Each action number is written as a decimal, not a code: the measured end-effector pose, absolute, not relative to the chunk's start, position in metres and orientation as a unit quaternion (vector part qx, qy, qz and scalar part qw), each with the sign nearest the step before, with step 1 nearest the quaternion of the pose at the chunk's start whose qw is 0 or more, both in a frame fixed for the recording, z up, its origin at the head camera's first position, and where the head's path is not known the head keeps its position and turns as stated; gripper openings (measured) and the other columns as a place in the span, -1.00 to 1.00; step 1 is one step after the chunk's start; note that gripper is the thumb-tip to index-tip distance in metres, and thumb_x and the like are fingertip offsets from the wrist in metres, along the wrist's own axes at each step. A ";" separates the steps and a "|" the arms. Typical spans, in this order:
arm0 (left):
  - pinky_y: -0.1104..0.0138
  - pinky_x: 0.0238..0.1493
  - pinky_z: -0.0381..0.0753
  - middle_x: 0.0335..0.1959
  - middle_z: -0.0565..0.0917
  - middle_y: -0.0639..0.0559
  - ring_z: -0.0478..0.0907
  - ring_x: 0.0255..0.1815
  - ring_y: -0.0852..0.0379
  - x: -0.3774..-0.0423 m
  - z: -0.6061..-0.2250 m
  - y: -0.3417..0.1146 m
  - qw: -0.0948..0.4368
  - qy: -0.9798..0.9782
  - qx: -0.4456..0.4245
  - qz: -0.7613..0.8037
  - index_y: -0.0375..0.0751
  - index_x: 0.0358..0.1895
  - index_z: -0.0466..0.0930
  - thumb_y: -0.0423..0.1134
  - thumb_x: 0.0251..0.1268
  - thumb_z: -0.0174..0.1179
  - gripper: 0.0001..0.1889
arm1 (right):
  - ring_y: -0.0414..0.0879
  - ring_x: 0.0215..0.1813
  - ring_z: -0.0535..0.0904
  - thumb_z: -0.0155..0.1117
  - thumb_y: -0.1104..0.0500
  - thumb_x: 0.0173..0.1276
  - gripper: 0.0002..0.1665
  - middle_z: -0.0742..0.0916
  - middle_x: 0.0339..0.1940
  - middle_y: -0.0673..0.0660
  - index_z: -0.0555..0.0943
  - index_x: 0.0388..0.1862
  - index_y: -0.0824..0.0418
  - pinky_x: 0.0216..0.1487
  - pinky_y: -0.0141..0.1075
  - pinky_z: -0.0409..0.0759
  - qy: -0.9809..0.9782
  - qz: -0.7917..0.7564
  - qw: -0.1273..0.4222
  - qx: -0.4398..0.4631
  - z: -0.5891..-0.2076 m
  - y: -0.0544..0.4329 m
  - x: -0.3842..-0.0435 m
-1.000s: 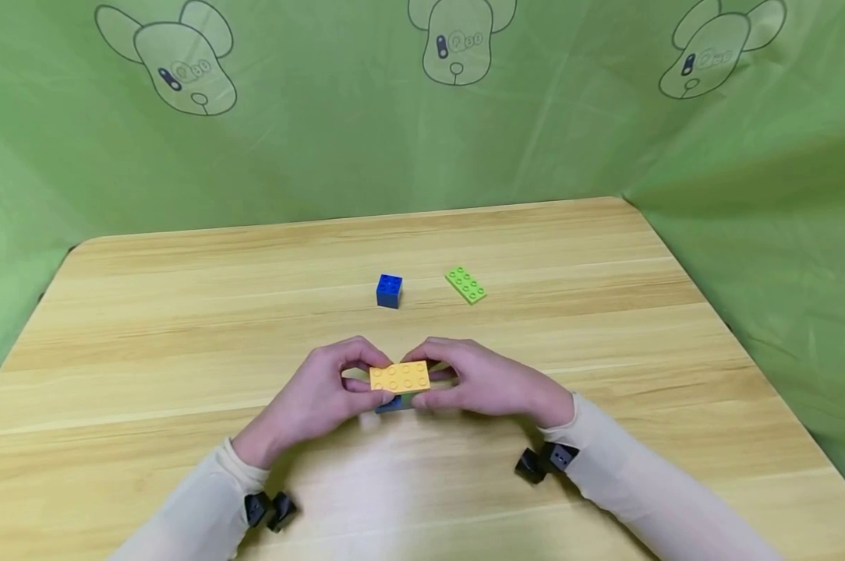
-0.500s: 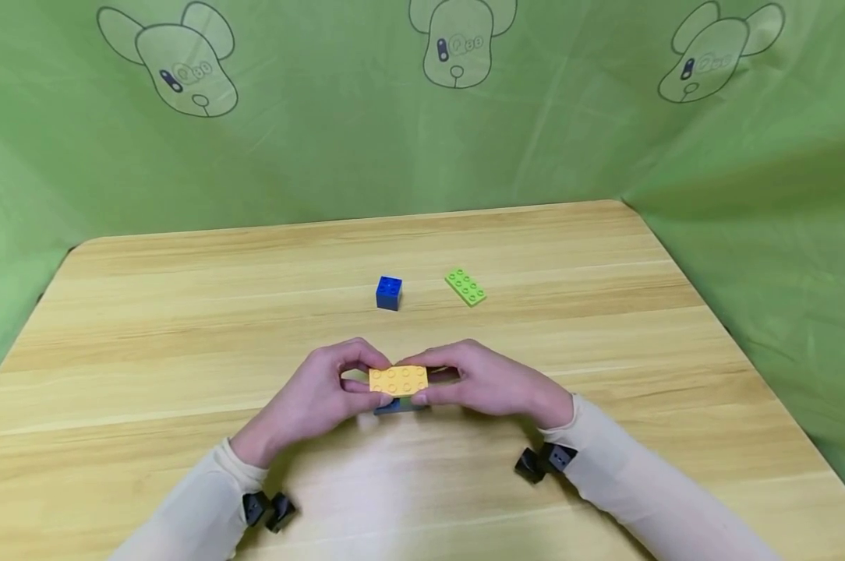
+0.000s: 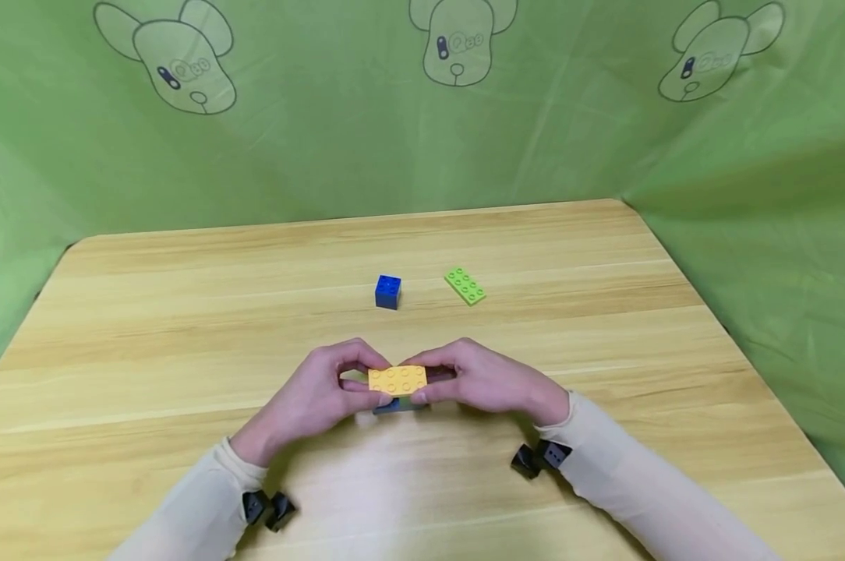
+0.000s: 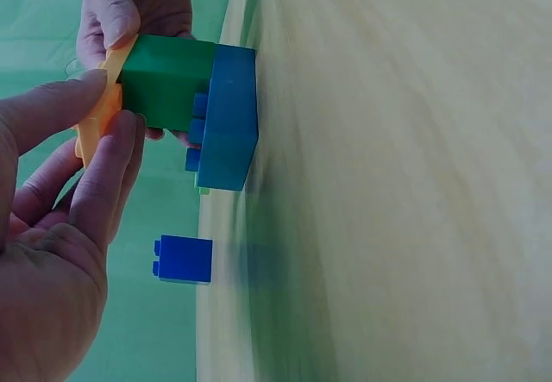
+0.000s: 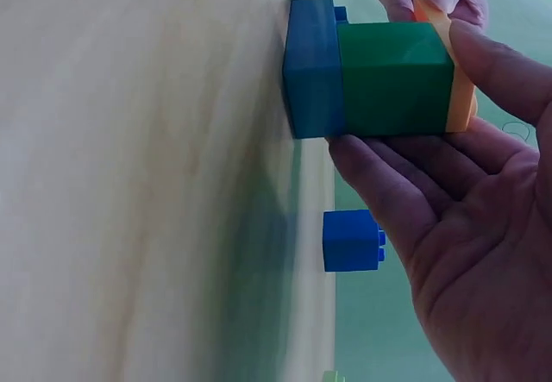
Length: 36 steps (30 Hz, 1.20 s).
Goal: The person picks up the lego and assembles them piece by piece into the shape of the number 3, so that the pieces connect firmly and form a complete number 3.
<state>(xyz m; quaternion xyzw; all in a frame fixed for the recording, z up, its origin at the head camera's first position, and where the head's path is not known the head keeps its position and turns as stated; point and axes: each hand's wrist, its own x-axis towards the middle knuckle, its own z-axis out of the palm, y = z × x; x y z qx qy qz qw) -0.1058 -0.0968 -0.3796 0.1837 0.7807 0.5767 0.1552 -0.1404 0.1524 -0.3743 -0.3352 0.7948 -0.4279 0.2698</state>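
Observation:
A yellow-orange eight-stud building plate [image 3: 397,379] tops a green brick [image 5: 392,80], which stands on one end of a longer blue brick [image 4: 231,119] on the table. The plate's left part juts out past the green brick, over the blue brick's bare studs. My left hand [image 3: 317,393] pinches this overhanging end between thumb and fingers. On the other end my right hand [image 3: 489,379] grips the plate, thumb on the near edge; in the right wrist view its other fingers extend along the far side of the green brick.
Beyond the hands on the wooden table [image 3: 184,312] sit a small blue four-stud brick [image 3: 388,293] and a flat lime-green plate [image 3: 465,286]. Green cloth [image 3: 338,140] with printed mouse-like heads hangs behind the table and at its sides.
My right index finger has straightened a little along the plate's far edge, and the plate's near side shows slightly lower. Both hands otherwise keep their places.

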 end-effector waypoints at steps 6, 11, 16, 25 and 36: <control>0.37 -0.38 0.62 -0.11 0.63 -0.04 0.64 -0.22 0.03 -0.106 -0.381 -0.097 0.146 0.785 0.186 0.573 -0.21 -0.12 0.66 -0.39 0.09 0.45 -0.73 | -0.13 -0.18 0.57 0.33 0.03 0.39 -0.61 0.72 -0.14 -0.11 0.63 0.18 0.00 -0.12 -0.24 0.60 0.792 -0.437 0.269 -0.330 -0.376 0.151 -0.138; 0.32 -0.30 0.69 -0.07 0.59 -0.14 0.69 -0.24 0.03 -0.105 -0.381 -0.095 0.167 0.763 0.180 0.597 -0.27 -0.08 0.62 -0.46 0.12 0.41 -0.71 | -0.11 -0.23 0.57 0.31 0.05 0.40 -0.63 0.72 -0.18 -0.10 0.63 0.17 0.02 -0.18 -0.26 0.60 0.794 -0.432 0.259 -0.339 -0.376 0.153 -0.138; 0.29 -0.25 0.70 -0.05 0.57 -0.18 0.69 -0.21 0.01 -0.104 -0.381 -0.094 0.177 0.753 0.179 0.608 -0.30 -0.07 0.59 -0.49 0.13 0.39 -0.71 | -0.10 -0.27 0.56 0.31 0.04 0.40 -0.64 0.71 -0.21 -0.09 0.63 0.16 0.00 -0.24 -0.29 0.58 0.796 -0.431 0.253 -0.342 -0.376 0.153 -0.137; 0.29 -0.26 0.70 -0.10 0.59 -0.16 0.71 -0.25 0.04 -0.104 -0.380 -0.096 0.183 0.769 0.192 0.582 -0.28 -0.04 0.57 -0.41 0.16 0.41 -0.69 | -0.09 -0.27 0.56 0.31 0.03 0.40 -0.65 0.71 -0.22 -0.10 0.63 0.14 0.00 -0.23 -0.28 0.58 0.796 -0.430 0.252 -0.344 -0.379 0.153 -0.136; 0.24 -0.22 0.69 -0.11 0.63 -0.05 0.69 -0.24 -0.01 -0.114 -0.364 -0.106 0.154 0.793 0.195 0.556 -0.13 -0.13 0.65 -0.22 0.27 0.36 -0.83 | -0.18 -0.12 0.62 0.32 0.03 0.40 -0.56 0.72 -0.09 -0.15 0.59 0.22 0.10 -0.04 -0.26 0.63 0.796 -0.426 0.265 -0.338 -0.376 0.152 -0.138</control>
